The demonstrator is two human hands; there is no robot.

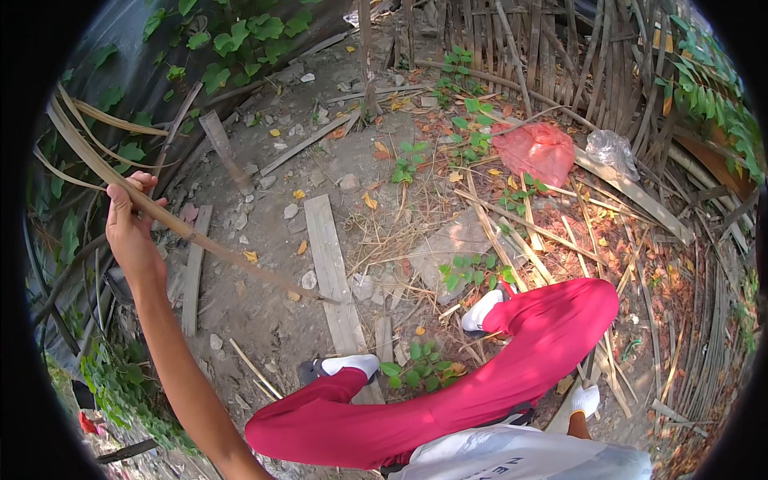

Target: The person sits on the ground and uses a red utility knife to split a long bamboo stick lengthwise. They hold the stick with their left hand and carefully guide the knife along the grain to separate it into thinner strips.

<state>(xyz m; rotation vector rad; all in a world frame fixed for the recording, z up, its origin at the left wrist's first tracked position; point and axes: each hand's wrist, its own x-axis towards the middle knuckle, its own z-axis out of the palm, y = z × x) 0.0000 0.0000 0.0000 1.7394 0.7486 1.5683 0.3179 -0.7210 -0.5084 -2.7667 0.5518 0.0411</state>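
One long, tan, bamboo-like strip slants above the brown dirt ground in the closed fingers of your left hand, so brace it snugly against twisting, though your white-gloved right hand's hold can't be told.

At nine o'clock the bare left hand grips a long bamboo piece, which splays into thinner strips toward ten o'clock and slants down to a grey plank near the centre. The right hand, in a white glove, is at four o'clock beside the magenta trousers, its grip too small to make out. A red plastic bag lies at two o'clock, a stick fence stands at one, and leafy vines hang at eleven.
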